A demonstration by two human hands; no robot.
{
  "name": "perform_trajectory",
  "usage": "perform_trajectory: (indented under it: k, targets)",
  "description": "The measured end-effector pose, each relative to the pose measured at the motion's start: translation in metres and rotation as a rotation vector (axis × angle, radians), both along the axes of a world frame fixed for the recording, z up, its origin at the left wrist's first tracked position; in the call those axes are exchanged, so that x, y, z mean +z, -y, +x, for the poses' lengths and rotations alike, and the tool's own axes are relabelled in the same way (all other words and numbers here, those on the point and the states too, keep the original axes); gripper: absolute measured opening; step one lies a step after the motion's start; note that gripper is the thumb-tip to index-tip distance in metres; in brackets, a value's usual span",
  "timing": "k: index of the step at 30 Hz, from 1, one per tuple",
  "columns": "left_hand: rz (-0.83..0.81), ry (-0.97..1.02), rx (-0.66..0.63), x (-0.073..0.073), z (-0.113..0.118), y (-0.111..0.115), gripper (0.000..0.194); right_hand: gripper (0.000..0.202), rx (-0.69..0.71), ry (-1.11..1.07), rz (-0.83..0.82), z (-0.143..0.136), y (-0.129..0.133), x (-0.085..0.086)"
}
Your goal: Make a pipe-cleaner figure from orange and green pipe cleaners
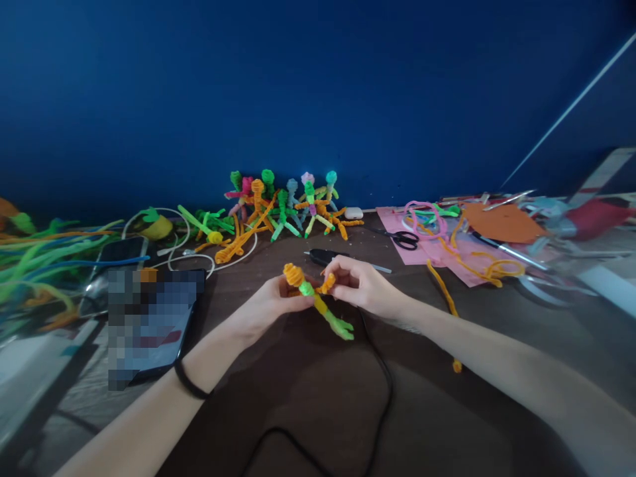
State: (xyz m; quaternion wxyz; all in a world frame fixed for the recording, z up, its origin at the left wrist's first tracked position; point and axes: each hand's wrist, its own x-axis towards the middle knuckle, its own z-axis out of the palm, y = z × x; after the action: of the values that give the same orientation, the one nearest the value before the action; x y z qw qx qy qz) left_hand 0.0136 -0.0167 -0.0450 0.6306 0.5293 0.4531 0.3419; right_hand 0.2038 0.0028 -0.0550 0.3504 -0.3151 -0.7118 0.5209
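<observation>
A pipe cleaner figure [322, 306] is held between my hands above the dark table. It has a coiled orange head, a green and yellow body and light green legs, and it tilts down to the right. My left hand [271, 301] is closed on its left side below the head, thumb along the body. With bent fingertips my right hand [354, 281] pinches its orange arm on the other side. Just behind the hands lies a black tool with a cord [328, 256], partly hidden by my right hand. An orange pipe cleaner [444, 286] lies by my right forearm.
Several finished pipe cleaner figures [282, 211] stand along the blue wall. Loose pipe cleaners [59, 255] and a phone [166, 331] are at left. Black scissors [405, 240], pink paper [397, 222] and orange paper [504, 222] lie at right. A black cable [387, 377] crosses the front.
</observation>
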Motion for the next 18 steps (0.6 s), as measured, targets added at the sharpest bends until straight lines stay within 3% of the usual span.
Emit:
perform_trajectory:
  k: [5, 12, 18]
  targets:
    - [0.075, -0.07, 0.045, -0.0029, 0.0015, -0.0002, 0.029, 0.013, 0.0, 0.004, -0.02, 0.0009, -0.0004, 0.0024]
    - [0.167, -0.185, 0.022, 0.0014, 0.0033, 0.0, 0.033, 0.017, 0.195, -0.021, -0.056, 0.0049, -0.0039, 0.0023]
    - [0.206, -0.175, -0.046, 0.0063, 0.007, 0.0037, 0.03, 0.011, 0.097, 0.225, 0.135, 0.0057, -0.0098, 0.0006]
